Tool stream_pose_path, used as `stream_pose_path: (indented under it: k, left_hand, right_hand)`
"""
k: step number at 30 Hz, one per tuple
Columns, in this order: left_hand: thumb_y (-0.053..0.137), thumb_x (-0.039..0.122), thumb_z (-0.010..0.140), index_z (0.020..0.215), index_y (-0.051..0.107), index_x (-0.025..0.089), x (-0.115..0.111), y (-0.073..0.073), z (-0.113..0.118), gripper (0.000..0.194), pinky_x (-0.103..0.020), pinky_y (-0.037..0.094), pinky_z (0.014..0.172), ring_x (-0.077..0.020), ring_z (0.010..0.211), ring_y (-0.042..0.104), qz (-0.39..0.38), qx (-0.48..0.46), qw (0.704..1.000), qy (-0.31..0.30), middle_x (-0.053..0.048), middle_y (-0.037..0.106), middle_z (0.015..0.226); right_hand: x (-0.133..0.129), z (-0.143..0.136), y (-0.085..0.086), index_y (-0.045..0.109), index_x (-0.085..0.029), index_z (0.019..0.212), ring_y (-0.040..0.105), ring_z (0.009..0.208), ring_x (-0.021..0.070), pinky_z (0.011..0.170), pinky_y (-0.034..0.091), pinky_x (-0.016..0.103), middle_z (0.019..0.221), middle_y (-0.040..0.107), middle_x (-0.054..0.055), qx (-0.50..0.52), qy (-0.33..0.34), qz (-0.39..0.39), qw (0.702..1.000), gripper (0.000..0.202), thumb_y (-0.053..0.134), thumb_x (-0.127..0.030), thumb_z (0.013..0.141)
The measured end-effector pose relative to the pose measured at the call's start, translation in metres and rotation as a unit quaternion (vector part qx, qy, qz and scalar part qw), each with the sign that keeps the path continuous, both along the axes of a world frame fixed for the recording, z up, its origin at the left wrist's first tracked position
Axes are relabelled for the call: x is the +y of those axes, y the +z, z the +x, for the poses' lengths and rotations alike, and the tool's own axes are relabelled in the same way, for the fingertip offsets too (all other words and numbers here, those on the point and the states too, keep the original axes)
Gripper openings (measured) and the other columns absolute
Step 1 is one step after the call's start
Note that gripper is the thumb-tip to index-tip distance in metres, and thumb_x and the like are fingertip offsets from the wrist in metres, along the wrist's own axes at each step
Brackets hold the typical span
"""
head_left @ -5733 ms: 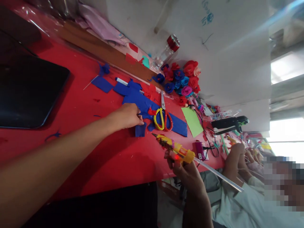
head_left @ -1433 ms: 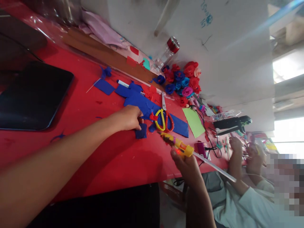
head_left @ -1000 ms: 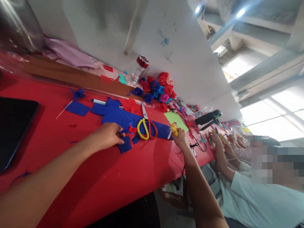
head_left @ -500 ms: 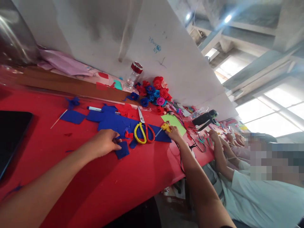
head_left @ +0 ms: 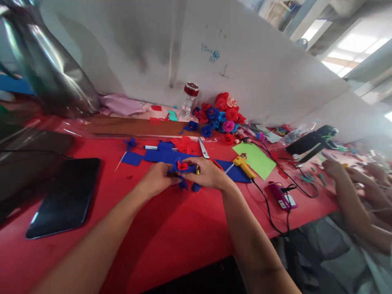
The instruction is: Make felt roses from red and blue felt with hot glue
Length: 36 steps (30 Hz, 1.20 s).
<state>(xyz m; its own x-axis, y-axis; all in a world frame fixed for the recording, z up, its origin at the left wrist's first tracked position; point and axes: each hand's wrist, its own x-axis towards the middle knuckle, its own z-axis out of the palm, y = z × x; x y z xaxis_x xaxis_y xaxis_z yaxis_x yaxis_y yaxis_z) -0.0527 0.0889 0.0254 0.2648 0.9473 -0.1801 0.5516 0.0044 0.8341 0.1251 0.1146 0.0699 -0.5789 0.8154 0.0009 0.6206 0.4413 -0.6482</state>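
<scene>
Flower [head_left: 182, 165] of blue paper w/ red centre, btwn both hands, low over or on the red tabletop [head_left: 171, 228]; can't tell which. L hand [head_left: 156, 177] curled nearly closed, pinching the left side w/ thumb + fingertips. R hand [head_left: 208, 173] likewise mostly closed, round the right side. Exact fingertip contact small and partly hidden, so poss. a bit off there. Just beyond: scissors [head_left: 203, 148], w/ handles mostly behind R hand, and blue paper strip [head_left: 239, 173]. Farther right: yellow glue gun [head_left: 243, 165], lying partly over green sheet [head_left: 257, 159].

Handling, as judged: v. light, thin and soft, prob. crepe-like; little stiffness, easy to crease, crush or tear. Not slippery; more apt to cling to skin w/ any tacky glue. Best held low, at the gathered base, w/ thumb + forefinger, steadied lightly from the opposite side. Keep pressure off red centre and loose outer edges: prone to flattening. Gentle pinch only, no hard tug.
</scene>
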Motion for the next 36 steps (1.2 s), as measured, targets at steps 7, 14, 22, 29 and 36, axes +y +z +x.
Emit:
stream_pose_path:
  k: [7, 14, 22, 29, 36]
  left_hand:
    - [0.063, 0.026, 0.058, 0.057, 0.065, 0.019, -0.002, 0.0, -0.001, 0.008, -0.026, 0.041, 0.058, -0.0182, 0.061, 0.057, 0.012, -0.14, 0.986, 0.089, 0.001, 0.065, 0.06]
    - [0.07, 0.028, 0.058, 0.074, 0.068, 0.018, -0.002, -0.002, 0.001, 0.019, -0.029, 0.047, 0.065, -0.0188, 0.066, 0.06, -0.021, -0.198, 0.975, 0.094, -0.002, 0.069, 0.071]
    - [0.057, 0.044, 0.083, 0.084, 0.061, 0.02, -0.007, 0.005, 0.005, 0.024, -0.025, 0.04, 0.062, -0.0127, 0.06, 0.044, 0.091, -0.239, 0.949, 0.184, 0.002, 0.053, 0.067]
    - [0.059, 0.042, 0.084, 0.077, 0.067, 0.02, -0.009, 0.004, 0.004, 0.025, -0.03, 0.046, 0.082, -0.0186, 0.082, 0.056, 0.147, -0.21, 0.956, 0.141, -0.003, 0.062, 0.08]
    - [0.07, 0.034, 0.076, 0.074, 0.077, 0.024, -0.009, -0.003, 0.001, 0.012, -0.038, 0.044, 0.093, -0.0235, 0.099, 0.057, 0.183, -0.181, 0.956, 0.144, -0.007, 0.067, 0.098]
  right_hand:
    - [-0.007, -0.009, -0.007, 0.072, -0.019, 0.089, 0.062, 0.078, 0.0183, 0.067, 0.037, 0.026, 0.084, 0.072, 0.003, -0.078, 0.023, 0.018, 0.997, 0.018, 0.07, -0.03, 0.075]
    - [-0.006, -0.002, -0.023, 0.075, -0.018, 0.079, 0.059, 0.064, 0.0128, 0.06, 0.034, 0.024, 0.071, 0.071, 0.001, 0.029, -0.038, 0.003, 0.999, 0.02, 0.056, -0.019, 0.085]
    - [0.012, 0.01, -0.033, 0.077, -0.018, 0.073, 0.057, 0.06, 0.0144, 0.059, 0.039, 0.027, 0.066, 0.07, 0.001, 0.312, -0.206, -0.114, 0.92, 0.021, 0.064, -0.035, 0.076]
    - [0.018, 0.008, -0.033, 0.076, -0.019, 0.067, 0.057, 0.058, 0.0111, 0.062, 0.045, 0.025, 0.061, 0.068, 0.0, 0.471, -0.257, -0.253, 0.805, 0.022, 0.081, -0.039, 0.06]
    - [0.012, 0.005, -0.025, 0.075, -0.018, 0.065, 0.052, 0.056, 0.0081, 0.057, 0.041, 0.023, 0.062, 0.067, 0.0, 0.502, -0.278, -0.255, 0.778, 0.021, 0.082, -0.037, 0.059]
